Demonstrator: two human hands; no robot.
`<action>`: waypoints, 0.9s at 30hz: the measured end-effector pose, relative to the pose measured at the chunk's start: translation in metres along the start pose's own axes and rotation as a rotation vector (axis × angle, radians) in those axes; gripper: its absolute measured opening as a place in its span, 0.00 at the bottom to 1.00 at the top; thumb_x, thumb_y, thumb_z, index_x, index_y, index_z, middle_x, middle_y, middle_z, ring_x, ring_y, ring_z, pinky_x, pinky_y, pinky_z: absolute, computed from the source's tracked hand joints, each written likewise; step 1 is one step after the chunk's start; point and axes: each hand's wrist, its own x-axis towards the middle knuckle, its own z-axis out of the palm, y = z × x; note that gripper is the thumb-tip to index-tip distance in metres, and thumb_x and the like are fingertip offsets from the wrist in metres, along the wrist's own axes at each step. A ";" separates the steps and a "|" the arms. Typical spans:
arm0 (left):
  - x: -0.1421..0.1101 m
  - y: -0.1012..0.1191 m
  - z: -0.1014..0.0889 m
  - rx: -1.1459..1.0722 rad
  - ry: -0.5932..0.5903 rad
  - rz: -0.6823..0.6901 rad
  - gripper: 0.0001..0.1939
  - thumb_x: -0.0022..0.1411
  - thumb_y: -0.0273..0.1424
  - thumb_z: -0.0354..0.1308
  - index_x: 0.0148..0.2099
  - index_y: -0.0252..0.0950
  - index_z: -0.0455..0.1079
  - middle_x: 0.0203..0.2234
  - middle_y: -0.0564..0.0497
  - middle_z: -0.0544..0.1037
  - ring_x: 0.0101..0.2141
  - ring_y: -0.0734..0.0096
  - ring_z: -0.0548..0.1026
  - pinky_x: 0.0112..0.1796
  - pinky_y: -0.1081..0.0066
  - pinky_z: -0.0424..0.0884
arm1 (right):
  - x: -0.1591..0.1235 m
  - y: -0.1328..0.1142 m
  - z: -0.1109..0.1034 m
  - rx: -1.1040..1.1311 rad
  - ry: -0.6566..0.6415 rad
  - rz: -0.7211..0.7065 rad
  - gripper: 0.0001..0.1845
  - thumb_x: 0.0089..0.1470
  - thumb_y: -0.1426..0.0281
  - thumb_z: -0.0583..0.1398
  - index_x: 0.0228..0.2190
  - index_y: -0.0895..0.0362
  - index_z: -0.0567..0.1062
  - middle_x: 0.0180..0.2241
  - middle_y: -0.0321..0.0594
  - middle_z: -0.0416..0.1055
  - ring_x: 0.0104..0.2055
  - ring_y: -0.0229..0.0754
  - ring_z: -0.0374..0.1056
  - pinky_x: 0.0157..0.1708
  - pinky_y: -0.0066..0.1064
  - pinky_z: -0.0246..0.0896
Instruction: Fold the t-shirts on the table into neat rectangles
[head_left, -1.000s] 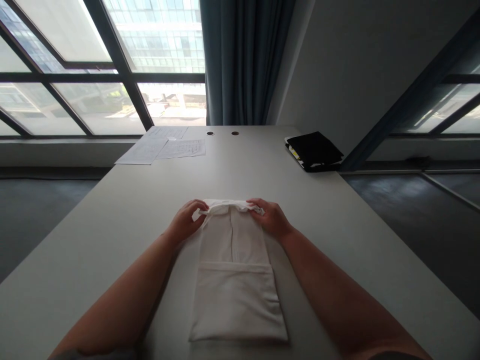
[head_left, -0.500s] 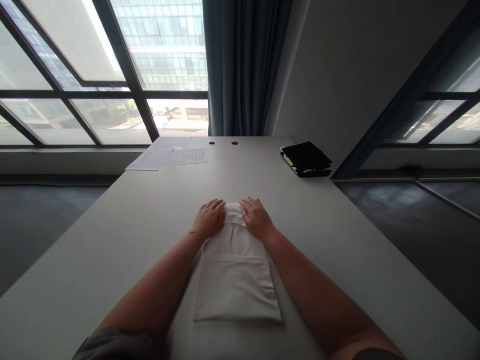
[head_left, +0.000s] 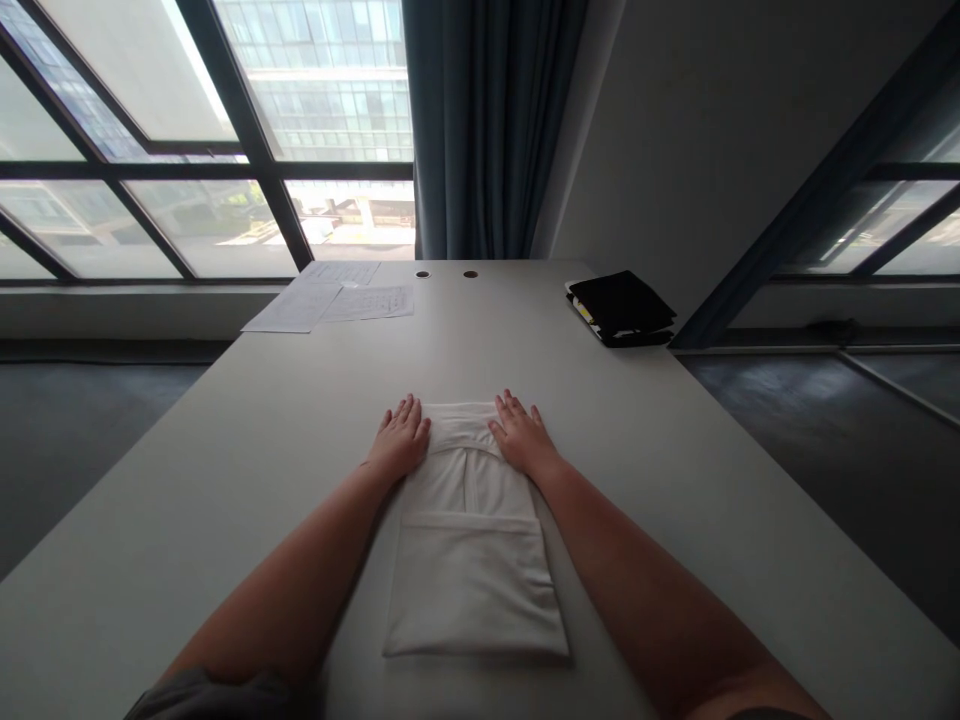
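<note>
A folded white garment, with a waistband-like strip at its far end and a seam down the middle, lies flat on the table. Its near part is folded over into a rectangle with a few wrinkles on the right side. My left hand rests flat at the far left corner of the strip, fingers stretched forward. At the far right corner, my right hand lies on the fabric with its fingers spread. Neither hand grips the cloth.
Printed papers lie at the table's far left. A black folder-like case sits near the far right edge. Two round cable holes are set in the far end. Behind stand a dark blue curtain and windows.
My hands have moved apart, from near the middle of the strip to its outer corners. More of the strip shows between them, and the fingers are more spread.
</note>
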 end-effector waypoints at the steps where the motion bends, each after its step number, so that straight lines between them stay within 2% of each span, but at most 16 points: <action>1: 0.002 -0.005 -0.002 -0.008 0.004 -0.026 0.30 0.76 0.38 0.38 0.74 0.32 0.54 0.73 0.37 0.53 0.72 0.52 0.50 0.68 0.46 0.47 | 0.001 0.004 0.000 0.013 0.014 0.015 0.32 0.71 0.61 0.47 0.71 0.58 0.55 0.73 0.52 0.46 0.75 0.52 0.46 0.71 0.55 0.36; 3: 0.004 -0.013 -0.007 -0.016 0.024 -0.067 0.29 0.76 0.37 0.39 0.73 0.34 0.58 0.72 0.39 0.56 0.72 0.51 0.51 0.69 0.45 0.46 | 0.004 0.012 -0.001 0.030 0.033 0.057 0.31 0.70 0.63 0.49 0.69 0.58 0.59 0.72 0.52 0.51 0.74 0.53 0.48 0.71 0.53 0.38; 6: 0.007 -0.020 -0.012 -0.040 0.069 -0.095 0.26 0.74 0.35 0.41 0.69 0.38 0.64 0.71 0.44 0.59 0.72 0.51 0.52 0.68 0.44 0.47 | 0.007 0.020 -0.002 0.024 0.053 0.097 0.30 0.67 0.62 0.53 0.66 0.61 0.65 0.71 0.53 0.54 0.73 0.57 0.49 0.71 0.52 0.40; 10: 0.009 -0.018 -0.014 -0.043 0.148 -0.088 0.22 0.72 0.36 0.47 0.63 0.42 0.70 0.68 0.46 0.66 0.69 0.52 0.58 0.67 0.45 0.51 | 0.007 0.020 -0.006 0.007 0.128 0.088 0.28 0.65 0.63 0.56 0.62 0.62 0.70 0.69 0.55 0.59 0.71 0.58 0.53 0.69 0.51 0.45; 13: 0.006 -0.010 -0.021 0.000 0.235 -0.090 0.16 0.70 0.39 0.51 0.50 0.40 0.77 0.60 0.44 0.75 0.61 0.51 0.69 0.63 0.50 0.61 | 0.002 0.016 -0.015 -0.010 0.237 0.086 0.24 0.63 0.62 0.60 0.56 0.61 0.75 0.60 0.56 0.70 0.63 0.57 0.63 0.62 0.45 0.55; 15: -0.001 -0.005 -0.027 0.043 0.239 -0.096 0.18 0.71 0.41 0.50 0.40 0.39 0.80 0.53 0.43 0.79 0.54 0.51 0.74 0.57 0.52 0.67 | -0.005 0.011 -0.023 -0.002 0.285 0.105 0.22 0.62 0.62 0.61 0.53 0.58 0.77 0.50 0.53 0.77 0.54 0.55 0.70 0.55 0.41 0.62; 19: -0.021 0.002 -0.031 0.072 0.181 -0.066 0.23 0.70 0.44 0.50 0.32 0.40 0.80 0.42 0.43 0.81 0.43 0.55 0.77 0.50 0.57 0.71 | -0.026 0.003 -0.035 0.061 0.213 0.059 0.21 0.62 0.62 0.60 0.54 0.55 0.74 0.34 0.43 0.79 0.38 0.49 0.74 0.42 0.34 0.63; 23: -0.035 0.000 -0.022 -0.007 0.165 -0.017 0.22 0.69 0.44 0.50 0.31 0.40 0.80 0.40 0.44 0.81 0.40 0.58 0.77 0.48 0.60 0.71 | -0.039 0.000 -0.034 0.104 0.135 0.034 0.17 0.61 0.65 0.62 0.51 0.54 0.75 0.31 0.38 0.79 0.33 0.44 0.74 0.36 0.30 0.60; 27: -0.033 -0.007 -0.015 -0.065 0.201 -0.040 0.21 0.68 0.43 0.51 0.32 0.42 0.82 0.43 0.46 0.81 0.43 0.57 0.75 0.51 0.58 0.71 | -0.037 0.006 -0.030 0.197 0.118 0.024 0.08 0.59 0.71 0.62 0.41 0.53 0.78 0.30 0.36 0.79 0.32 0.42 0.74 0.34 0.28 0.60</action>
